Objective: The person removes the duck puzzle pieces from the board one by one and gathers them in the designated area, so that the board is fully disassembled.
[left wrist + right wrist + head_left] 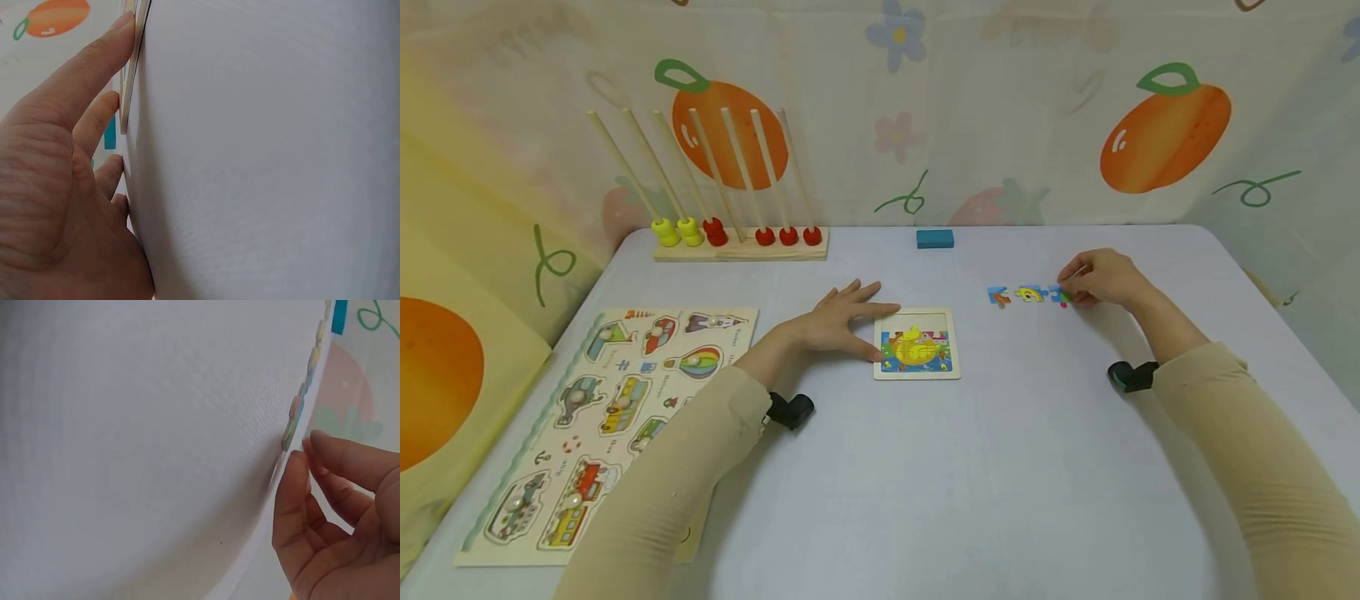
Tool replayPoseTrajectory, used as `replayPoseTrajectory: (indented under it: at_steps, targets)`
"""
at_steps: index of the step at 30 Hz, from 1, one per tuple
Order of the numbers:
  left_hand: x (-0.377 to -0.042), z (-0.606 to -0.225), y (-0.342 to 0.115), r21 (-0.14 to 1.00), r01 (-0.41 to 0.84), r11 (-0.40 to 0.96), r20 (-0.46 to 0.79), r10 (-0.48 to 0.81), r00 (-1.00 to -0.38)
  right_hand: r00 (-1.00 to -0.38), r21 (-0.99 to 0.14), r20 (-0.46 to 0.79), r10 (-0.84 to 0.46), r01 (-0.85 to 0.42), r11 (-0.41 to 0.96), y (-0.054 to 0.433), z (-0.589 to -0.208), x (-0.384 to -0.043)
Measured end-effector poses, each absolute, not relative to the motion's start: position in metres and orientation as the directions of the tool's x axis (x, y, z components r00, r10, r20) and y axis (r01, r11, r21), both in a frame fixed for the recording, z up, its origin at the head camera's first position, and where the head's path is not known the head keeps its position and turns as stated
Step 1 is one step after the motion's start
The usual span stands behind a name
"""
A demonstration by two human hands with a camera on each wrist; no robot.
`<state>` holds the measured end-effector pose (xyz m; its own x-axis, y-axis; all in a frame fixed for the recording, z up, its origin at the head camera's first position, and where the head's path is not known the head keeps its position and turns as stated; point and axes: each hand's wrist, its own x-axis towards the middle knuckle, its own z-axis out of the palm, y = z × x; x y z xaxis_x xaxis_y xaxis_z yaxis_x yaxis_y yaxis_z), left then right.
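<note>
A small square jigsaw puzzle (916,343) with a yellow duck picture lies in a pale wooden frame on the table; its upper strip shows bare wood. My left hand (842,323) is spread at the left side of that frame, thumb and a finger touching its edge (130,87). To the right, several jigsaw pieces (1030,293) lie in a row. My right hand (1108,279) is at the right end of the row, by a green and blue piece (1057,294). In the right wrist view its thumb and fingertips are close together, with nothing visible between them.
At the left lies a large vehicle peg puzzle board (647,367), partly under my left forearm. A wooden bead counting rack (741,250) with upright rods stands at the back left. A teal block (935,239) sits by the table's back edge, against the printed curtain.
</note>
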<state>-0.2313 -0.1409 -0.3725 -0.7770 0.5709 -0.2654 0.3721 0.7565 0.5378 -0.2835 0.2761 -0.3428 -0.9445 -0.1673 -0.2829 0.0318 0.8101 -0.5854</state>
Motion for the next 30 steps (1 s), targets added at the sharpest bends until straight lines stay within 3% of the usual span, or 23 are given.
replayPoseTrajectory:
  at_steps: [11, 30]
  targets:
    - [-0.231, -0.372, -0.142, 0.529, 0.372, 0.763, -0.270, 0.567, -0.778, -0.969, -0.568, -0.205, -0.140, 0.001, 0.823, 0.261, -0.339, -0.281]
    - [-0.231, -0.373, -0.142, 0.531, 0.373, 0.761, -0.270, 0.570, -0.776, -0.952, -0.647, -0.120, -0.282, -0.140, 0.749, 0.198, -0.334, -0.262]
